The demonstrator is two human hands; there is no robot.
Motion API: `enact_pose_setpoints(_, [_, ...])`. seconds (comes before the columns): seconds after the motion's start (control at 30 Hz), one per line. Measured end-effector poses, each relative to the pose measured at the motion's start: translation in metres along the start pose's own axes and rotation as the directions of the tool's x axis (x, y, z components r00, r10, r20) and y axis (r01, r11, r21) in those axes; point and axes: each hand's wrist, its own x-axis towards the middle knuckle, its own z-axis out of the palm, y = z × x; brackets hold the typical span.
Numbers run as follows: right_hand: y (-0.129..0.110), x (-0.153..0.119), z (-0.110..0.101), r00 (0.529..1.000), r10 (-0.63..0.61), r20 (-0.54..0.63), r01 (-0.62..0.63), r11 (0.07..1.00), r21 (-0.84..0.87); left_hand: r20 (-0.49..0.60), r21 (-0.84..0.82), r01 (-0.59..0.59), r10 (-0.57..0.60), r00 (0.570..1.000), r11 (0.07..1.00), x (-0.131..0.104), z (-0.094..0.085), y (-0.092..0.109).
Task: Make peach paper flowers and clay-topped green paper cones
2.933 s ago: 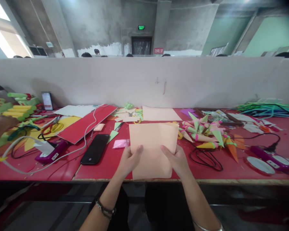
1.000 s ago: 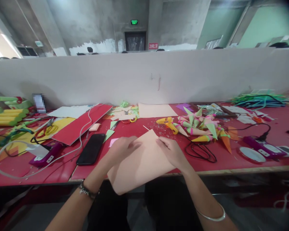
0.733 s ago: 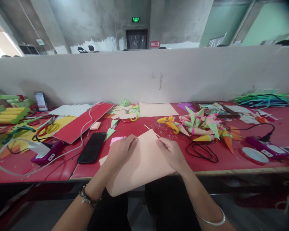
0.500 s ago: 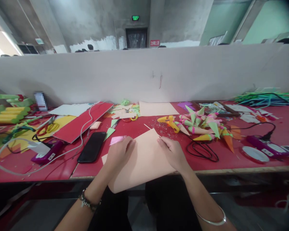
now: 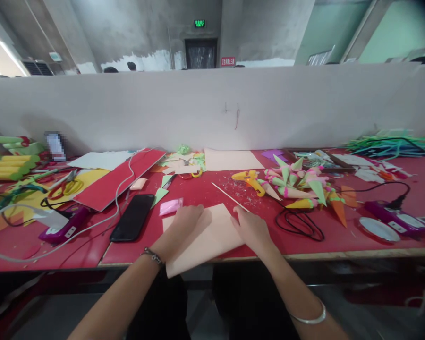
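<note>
A peach paper sheet (image 5: 212, 236) lies slanted between my two hands, its near corner hanging past the table's front edge. My left hand (image 5: 187, 224) is on the sheet's upper left part, fingers curled together on the paper. At the right edge of the sheet, my right hand (image 5: 252, 230) has its fingers bent and closed on the paper. A thin pale stick (image 5: 229, 195) lies just beyond, one end reaching behind my right hand. Beside my left hand sits a small pink packet (image 5: 170, 207).
Left of the sheet are a black phone (image 5: 133, 218), a red board (image 5: 120, 182) and a purple power strip (image 5: 64, 226) with a white cable. To the right lie a yellow glue gun (image 5: 250, 181), paper cones (image 5: 301, 182) and a white dish (image 5: 378, 229). A partition (image 5: 145, 113) stands behind.
The peach sheet has turned and shifted slightly away from me, farther onto the table. My left hand has moved right over it. More of the stick and the pink packet shows now.
</note>
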Motion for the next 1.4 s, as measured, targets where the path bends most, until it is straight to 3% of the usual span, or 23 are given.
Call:
enact_pose_setpoints(0.13, [-0.004, 0.001, -0.001, 0.982, -0.179, -0.054, 0.180, 0.984, 0.002, -0.018, 0.045, 0.013, -0.013, 1.000, 0.999, 0.018, 0.000, -0.005])
enact_pose_setpoints(0.3, [-0.016, 0.002, 0.010, 0.928, -0.373, -0.009, 0.371, 0.920, 0.125, -0.021, 0.108, 0.008, -0.006, 1.000, 0.994, 0.039, 0.003, -0.014])
enact_pose_setpoints(0.43, [-0.018, -0.002, 0.018, 0.922, -0.380, 0.077, 0.369, 0.921, 0.128, -0.010, 0.146, -0.012, 0.013, 1.000, 0.989, 0.042, 0.004, -0.018])
enact_pose_setpoints(0.57, [-0.008, -0.020, 0.012, 0.863, -0.446, 0.239, 0.410, 0.893, 0.186, 0.002, 0.163, -0.013, 0.013, 1.000, 0.987, 0.042, 0.006, -0.021])
enact_pose_setpoints(0.77, [0.008, -0.053, 0.001, 0.887, -0.352, 0.299, 0.319, 0.935, 0.154, -0.003, 0.174, -0.009, 0.009, 1.000, 0.985, 0.045, 0.011, -0.023])
enact_pose_setpoints(0.97, [0.007, -0.060, 0.000, 0.918, -0.284, 0.278, 0.261, 0.958, 0.117, -0.063, 0.217, -0.081, 0.097, 0.993, 0.973, 0.045, 0.010, -0.022])
enact_pose_setpoints(1.03, [0.006, -0.059, 0.000, 0.919, -0.284, 0.272, 0.261, 0.958, 0.120, -0.106, 0.246, -0.180, 0.211, 0.972, 0.953, 0.041, 0.013, -0.014])
enact_pose_setpoints(1.1, [0.005, -0.059, 0.001, 0.920, -0.290, 0.263, 0.268, 0.956, 0.119, -0.146, 0.256, -0.343, 0.387, 0.910, 0.903, 0.032, 0.020, -0.002])
enact_pose_setpoints(1.2, [0.005, -0.060, 0.003, 0.924, -0.282, 0.257, 0.266, 0.959, 0.098, -0.070, 0.104, -0.565, 0.573, 0.816, 0.818, 0.012, 0.032, 0.013])
enact_pose_setpoints(1.3, [0.005, -0.062, 0.004, 0.923, -0.280, 0.263, 0.270, 0.960, 0.075, -0.042, -0.020, -0.552, 0.551, 0.834, 0.834, -0.011, 0.037, 0.012])
enact_pose_setpoints(1.4, [0.005, -0.062, 0.004, 0.921, -0.282, 0.270, 0.278, 0.959, 0.053, 0.033, -0.089, -0.556, 0.561, 0.827, 0.826, -0.035, 0.032, -0.004])
